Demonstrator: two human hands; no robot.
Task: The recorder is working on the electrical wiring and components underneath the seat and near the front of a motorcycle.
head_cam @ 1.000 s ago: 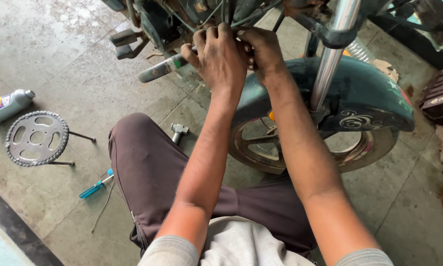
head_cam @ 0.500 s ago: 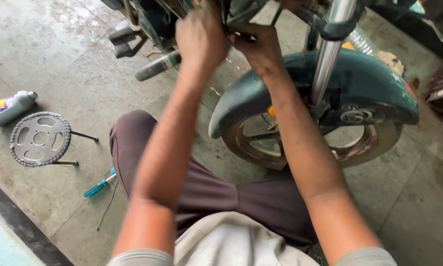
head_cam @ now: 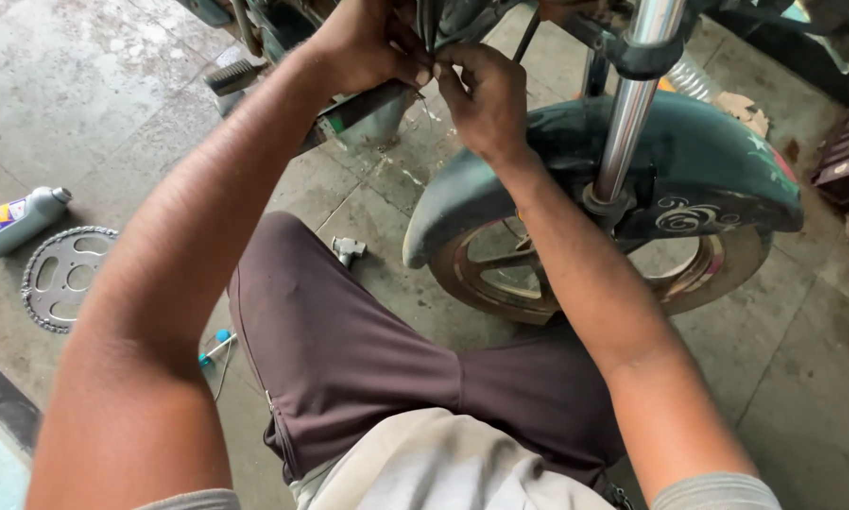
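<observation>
Dark green fender; maroon trousers; silver sprocket

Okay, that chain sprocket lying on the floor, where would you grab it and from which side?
Grip the sprocket by one of the spokes between its cutouts, coming straight down from above. It lies flat on the floor, its rim is toothed, and the openings probably let fingers hook under.

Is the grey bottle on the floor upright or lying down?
Lying down: the bottle rests on its side on the floor, cap pointing right, beside the sprocket.

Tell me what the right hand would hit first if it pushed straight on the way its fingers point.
Probably the left hand: the right hand points up-left at it, fingertips nearly touching. Depth unclear.
</observation>
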